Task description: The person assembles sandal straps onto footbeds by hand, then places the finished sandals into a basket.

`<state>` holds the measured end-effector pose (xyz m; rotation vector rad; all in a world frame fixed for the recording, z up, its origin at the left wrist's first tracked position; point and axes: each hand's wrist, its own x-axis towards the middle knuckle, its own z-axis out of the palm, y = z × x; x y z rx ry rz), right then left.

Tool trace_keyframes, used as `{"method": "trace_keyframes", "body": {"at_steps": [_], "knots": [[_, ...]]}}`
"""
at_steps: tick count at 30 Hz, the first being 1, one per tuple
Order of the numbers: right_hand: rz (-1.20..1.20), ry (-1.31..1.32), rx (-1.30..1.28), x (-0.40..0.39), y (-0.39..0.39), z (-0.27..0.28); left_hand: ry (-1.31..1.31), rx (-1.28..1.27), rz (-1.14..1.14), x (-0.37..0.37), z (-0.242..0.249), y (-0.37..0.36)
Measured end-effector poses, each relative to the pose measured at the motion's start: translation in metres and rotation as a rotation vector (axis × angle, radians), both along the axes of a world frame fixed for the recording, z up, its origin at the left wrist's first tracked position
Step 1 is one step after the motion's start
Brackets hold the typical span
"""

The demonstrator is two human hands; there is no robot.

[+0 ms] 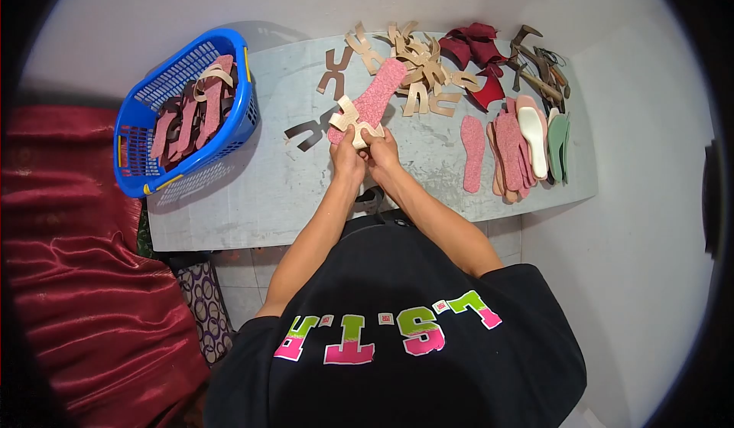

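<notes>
Both my hands grip one pink speckled shoe sole (376, 97) near its wide end, with the narrow end pointing up and to the right. A cream strap piece (348, 113) lies across that wide end, and part of it sits under my thumbs. My left hand (349, 159) is closed at the near left edge of the sole and strap. Beside it, my right hand (382, 152) pinches the near right edge. The fingers beneath are hidden. Dark brown strap pieces (334, 84) lie on the table just left of the sole. Beige strap pieces (424, 61) are heaped beyond it.
A blue basket (248, 95) at the left holds pink soles with straps. Maroon pieces (485, 91) and hammers with other tools (544, 72) lie at the back right of the grey table (252, 206). Pink soles (511, 152), a white sole (531, 133) and green soles (559, 145) are nearer.
</notes>
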<state>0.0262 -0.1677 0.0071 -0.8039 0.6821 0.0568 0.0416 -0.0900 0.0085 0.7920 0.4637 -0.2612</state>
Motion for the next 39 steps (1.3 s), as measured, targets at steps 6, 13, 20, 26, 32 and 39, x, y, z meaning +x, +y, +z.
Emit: {"method": "trace_keyframes", "body": {"at_steps": [6,13,20,26,32,39], "knots": [[0.024,-0.089,-0.323,0.004,-0.011,-0.002,-0.19,0.012,0.027,0.006,0.006,0.018],[0.088,-0.123,-0.421,-0.004,-0.028,-0.001,-0.23,0.265,-0.218,0.013,-0.007,0.031],[-0.039,-0.151,-0.323,-0.012,-0.024,-0.003,-0.231,0.418,-0.267,0.007,-0.006,0.024],[-0.022,-0.135,-0.581,-0.011,-0.025,-0.027,-0.296,0.425,-0.214,0.001,-0.026,0.021],[0.042,-0.154,-0.364,-0.014,-0.026,0.004,-0.268,0.241,-0.201,0.003,-0.029,0.025],[0.007,-0.18,-0.135,-0.02,-0.029,0.005,-0.024,-0.079,-0.274,-0.004,-0.01,0.028]]}}
